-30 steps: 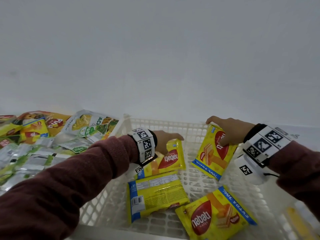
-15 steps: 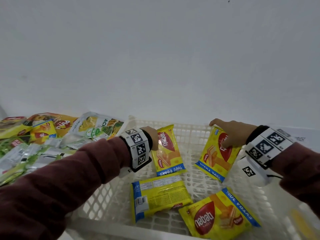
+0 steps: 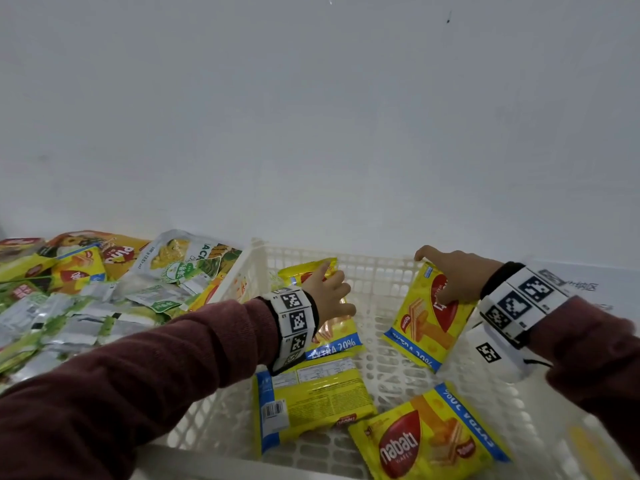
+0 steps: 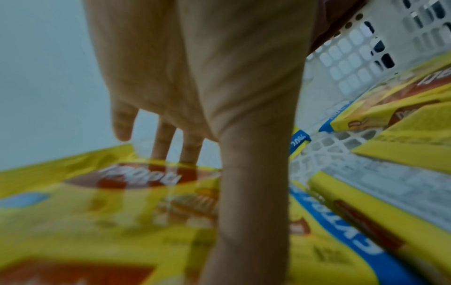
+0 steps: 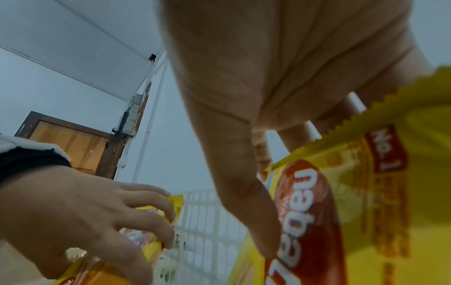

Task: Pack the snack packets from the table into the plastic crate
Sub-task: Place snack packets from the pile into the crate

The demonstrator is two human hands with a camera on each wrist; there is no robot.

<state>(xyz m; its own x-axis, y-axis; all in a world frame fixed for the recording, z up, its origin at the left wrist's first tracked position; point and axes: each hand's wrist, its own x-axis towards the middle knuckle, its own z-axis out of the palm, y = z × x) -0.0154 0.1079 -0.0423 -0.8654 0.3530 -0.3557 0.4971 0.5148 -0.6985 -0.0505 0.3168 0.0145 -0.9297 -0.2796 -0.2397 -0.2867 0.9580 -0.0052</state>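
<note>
Both hands are down inside the white plastic crate, which fills the lower middle and right of the head view. The left hand lies on a yellow wafer packet propped against the crate's far left corner; its fingers spread over the packet's face and top edge, loosely bent, and from the left wrist view the thumb runs down across the wrapper while the other fingers reach past its far edge. Whether they truly clutch it I cannot tell. The right hand holds a second yellow packet at the upper right of the crate, tilted with its blue-striped end pointing down toward the mesh floor; the fingers hook over the packet's serrated top edge and the thumb presses on the red logo. Two more yellow packets lie flat on the crate floor at the bottom of the frame: one back side up with a barcode, and one face up showing the red oval logo, touching each other at a corner. At the left of the frame a heap of green, silver and orange snack packets covers the counter just beside the crate's left wall. Maroon sleeves and marker-printed wristbands cover both forearms.
</note>
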